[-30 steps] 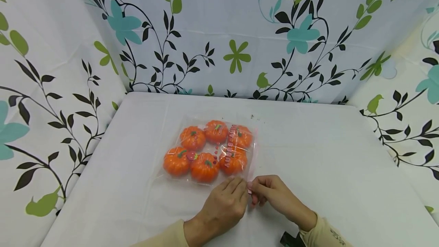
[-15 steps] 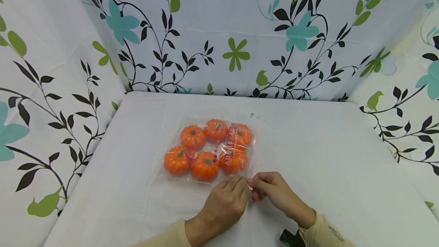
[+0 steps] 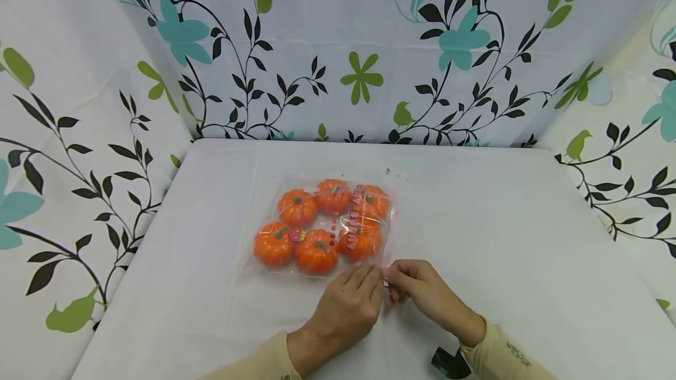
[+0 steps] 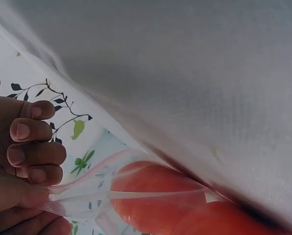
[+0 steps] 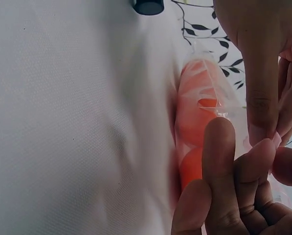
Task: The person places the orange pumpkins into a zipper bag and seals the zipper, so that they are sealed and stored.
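A clear plastic bag (image 3: 253, 271) with red print and a pink edge strip (image 3: 392, 230) lies on the white-covered table. Several small orange pumpkins (image 3: 317, 252) with green stems fill it in two rows. At the bag's near right corner, my left hand (image 3: 345, 312) and right hand (image 3: 430, 295) meet and pinch the pink edge between thumbs and fingertips. The left wrist view shows the clear film (image 4: 82, 203) drawn taut from the fingers to the pumpkins. A bit of pink plastic (image 5: 277, 140) pokes out between the fingertips in the right wrist view; its exact shape is mostly hidden.
White cloth covers the table (image 3: 502, 239). Curtains (image 3: 364, 116) printed with leaves, birds and flowers stand behind it and at both sides. Below my right wrist there is a dark device (image 3: 450, 363).
Bag and hands sit slightly higher in the head view, as does the curtain pattern, since the camera has tilted. Both hands keep their pinch at the same corner.
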`<state>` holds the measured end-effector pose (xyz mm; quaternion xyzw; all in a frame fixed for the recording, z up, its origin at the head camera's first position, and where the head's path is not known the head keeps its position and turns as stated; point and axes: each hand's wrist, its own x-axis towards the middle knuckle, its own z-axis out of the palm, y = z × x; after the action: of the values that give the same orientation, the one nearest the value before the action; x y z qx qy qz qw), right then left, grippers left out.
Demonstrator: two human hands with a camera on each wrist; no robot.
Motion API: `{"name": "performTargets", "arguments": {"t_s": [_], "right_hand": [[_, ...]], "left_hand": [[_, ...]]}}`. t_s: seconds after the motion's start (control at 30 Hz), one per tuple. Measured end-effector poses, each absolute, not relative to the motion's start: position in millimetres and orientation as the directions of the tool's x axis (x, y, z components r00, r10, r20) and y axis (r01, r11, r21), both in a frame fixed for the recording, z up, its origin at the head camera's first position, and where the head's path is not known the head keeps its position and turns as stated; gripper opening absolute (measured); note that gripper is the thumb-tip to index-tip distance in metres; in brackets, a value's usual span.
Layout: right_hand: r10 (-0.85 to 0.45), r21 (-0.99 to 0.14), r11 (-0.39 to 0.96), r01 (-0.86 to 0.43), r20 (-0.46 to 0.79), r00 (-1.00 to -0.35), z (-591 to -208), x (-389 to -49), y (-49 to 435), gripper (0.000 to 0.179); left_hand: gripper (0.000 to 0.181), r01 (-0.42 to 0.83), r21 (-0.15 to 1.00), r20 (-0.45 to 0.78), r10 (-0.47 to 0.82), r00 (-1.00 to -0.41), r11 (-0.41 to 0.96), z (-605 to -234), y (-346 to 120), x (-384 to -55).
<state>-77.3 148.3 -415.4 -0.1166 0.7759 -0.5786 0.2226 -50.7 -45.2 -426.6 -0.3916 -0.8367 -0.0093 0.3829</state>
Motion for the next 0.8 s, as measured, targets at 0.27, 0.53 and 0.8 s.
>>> {"name": "performTargets", "arguments": {"t_s": [0.27, 0.53, 0.8], "right_hand": [[-0.432, -0.948, 0.313, 0.054, -0.193, -0.881, -415.7, -78.8, 146.8, 0.038], [-0.404, -0.952, 0.298, 0.064, -0.187, -0.895, -417.6, -80.3, 144.8, 0.036], [-0.378, -0.957, 0.282, 0.069, -0.177, -0.909, -421.1, -82.3, 142.9, 0.031]], "left_hand": [[0.041, 0.666, -0.280, 0.650, 0.647, -0.399, 0.691, -426.5, -45.9, -52.2], [0.036, 0.657, -0.318, 0.684, 0.646, -0.340, 0.683, -429.8, -44.9, -54.2], [0.032, 0.661, -0.350, 0.674, 0.669, -0.314, 0.664, -429.2, -46.6, -55.4]]}}
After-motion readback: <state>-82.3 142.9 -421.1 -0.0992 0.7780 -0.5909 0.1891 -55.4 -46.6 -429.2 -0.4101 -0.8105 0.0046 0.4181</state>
